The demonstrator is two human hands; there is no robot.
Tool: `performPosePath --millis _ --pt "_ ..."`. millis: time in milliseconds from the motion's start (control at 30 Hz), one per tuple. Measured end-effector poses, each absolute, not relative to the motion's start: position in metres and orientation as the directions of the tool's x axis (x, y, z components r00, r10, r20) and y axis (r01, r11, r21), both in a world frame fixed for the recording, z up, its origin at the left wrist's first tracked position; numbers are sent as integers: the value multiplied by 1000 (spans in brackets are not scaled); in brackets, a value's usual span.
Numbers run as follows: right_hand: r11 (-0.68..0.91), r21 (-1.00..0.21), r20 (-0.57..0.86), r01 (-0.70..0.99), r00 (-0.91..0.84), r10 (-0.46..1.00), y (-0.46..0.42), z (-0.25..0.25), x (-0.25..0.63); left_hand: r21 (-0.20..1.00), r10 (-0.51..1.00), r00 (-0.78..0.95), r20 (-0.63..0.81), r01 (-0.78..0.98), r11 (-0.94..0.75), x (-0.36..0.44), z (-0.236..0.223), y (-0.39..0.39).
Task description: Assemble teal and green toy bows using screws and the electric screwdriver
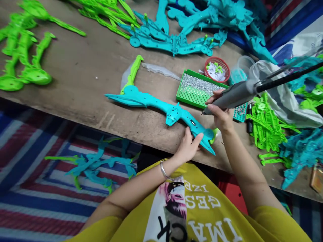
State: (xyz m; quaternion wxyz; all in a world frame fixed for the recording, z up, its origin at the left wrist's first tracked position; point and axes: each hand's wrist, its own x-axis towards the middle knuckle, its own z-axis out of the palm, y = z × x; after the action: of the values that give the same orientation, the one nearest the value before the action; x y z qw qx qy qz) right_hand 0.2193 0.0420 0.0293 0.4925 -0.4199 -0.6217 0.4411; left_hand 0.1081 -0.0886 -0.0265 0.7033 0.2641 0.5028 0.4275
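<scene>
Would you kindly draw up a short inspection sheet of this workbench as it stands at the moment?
Surface: worn, scuffed wooden bench.
Job's things: turquoise plastic piece held by the left hand; grey pen-shaped tool gripped in the right hand.
Clutter: piles of green plastic parts and turquoise plastic parts; green perforated tray of silver beads; red basket.
Hands: both in view, fingers closed on those things.
Cables: black cord or rod behind the tool; cannot tell which.
Surroundings: striped cloth below the bench; white plastic bag at right.
</scene>
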Motion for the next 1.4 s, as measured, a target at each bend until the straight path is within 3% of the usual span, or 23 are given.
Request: performPosePath --millis 167,267,333,433,500,600,667,733,800,867,933,1033,1133,1200,1300,1400 --pt "191 -924 215 332 39 976 33 19 228 909 891 184 -415 47 414 81 -22 -88" --pt "125 -908 195 400 138 971 2 7 231 921 905 190 -380 164 352 68 -19 -85" --pt "81 -843 153 533 93 984 -23 -1 232 924 913 195 -359 215 318 64 -20 -83" --pt "166 -606 108 778 -127 986 -50 -7 234 929 902 251 -352 214 303 63 -25 -80" --pt "208 -484 92 850 -187 978 -58 -6 240 929 876 313 -366 174 326 62 -23 -81" --pt "181 -432 79 884 -162 984 -59 -3 256 924 858 344 -381 130 358 50 -11 -87" --pt "147 -403 66 903 -131 989 -58 -1 272 946 922 215 -322 117 303 31 -1 -90" --pt "109 -362 52 926 -96 994 -58 0 291 968 984 -100 -148 191 165 4 5 -90" --pt "75 -311 24 947 -72 997 -58 4 307 937 907 -418 49 333 103 -27 4 -88" --pt "79 -255 11 964 -79 997 -58 12 317 900 828 -550 109 408 152 -55 -4 -85" --pt "165 -269 44 949 -159 986 -57 23 312 890 835 -548 48 404 214 -72 -16 -81" --pt "393 -466 160 793 -361 919 -48 38 275 918 876 -463 -136 273 287 -76 -30 -78" --pt "455 -549 151 701 -453 879 -28 37 216 942 883 -402 -243 120 314 -65 -37 -75" --pt "406 -503 23 763 -458 889 -11 28 179 944 867 -418 -271 58 324 -59 -37 -73" --pt "312 -322 -262 894 -401 878 8 16 141 931 838 -412 -357 -87 353 -55 -32 -72" --pt "327 -227 -356 917 -391 849 13 16 128 909 860 -305 -409 -214 356 -57 -22 -73"
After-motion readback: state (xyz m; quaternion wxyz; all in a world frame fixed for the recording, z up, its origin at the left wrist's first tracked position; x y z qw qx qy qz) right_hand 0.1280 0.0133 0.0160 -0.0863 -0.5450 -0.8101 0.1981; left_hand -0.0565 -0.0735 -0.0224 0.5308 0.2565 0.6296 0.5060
